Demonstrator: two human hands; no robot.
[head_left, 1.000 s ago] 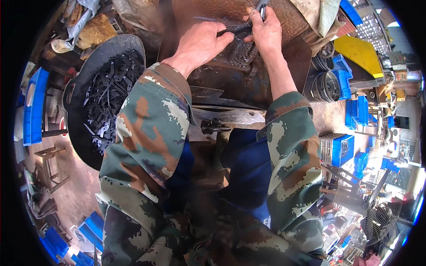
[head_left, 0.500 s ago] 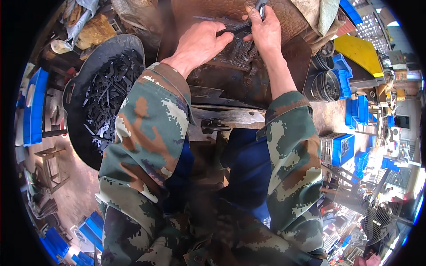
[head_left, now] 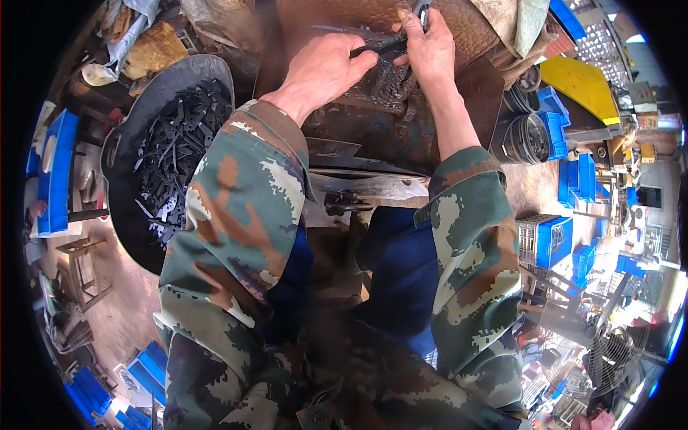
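Note:
My left hand is closed on one end of a dark flat strip, pinched between thumb and fingers. The strip runs right to my right hand, whose fingers are curled around a grey-black rod-like thing that sticks up past the thumb. Its lower part is hidden by the fingers, so I cannot tell its kind. Both hands are over a brown, wet-looking work surface with dark grime below the strip. To the left, a large black tub holds many loose dark metal pieces.
Black buckets and blue crates stand to the right, near a yellow panel. A fan is at the lower right. On the left are a wooden stool and a blue bin. Sacking lies at the back.
My hands and the strip have hardly moved. At the far left edge, what looks like another person's hand has come in beside the blue bin.

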